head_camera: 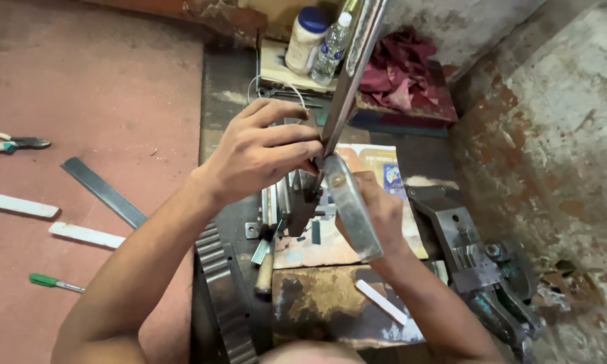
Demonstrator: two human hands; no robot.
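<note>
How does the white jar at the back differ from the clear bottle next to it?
The white jar is opaque and squat, while the clear bottle is see-through and slimmer. The jar has a broad dark blue lid; the bottle has a small white cap. The jar stands left of the bottle, which sits closer to the long metal bar. Both stand upright, side by side, on the same low ledge against the wall.

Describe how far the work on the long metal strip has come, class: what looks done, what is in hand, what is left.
Done: flat strips and white bars lie set aside on the red floor. In hand: the left hand pinches the long metal strip while the right hand grips a grey metal lever. Left: one white bar waits on the bench; how much remains cannot be told.
</note>
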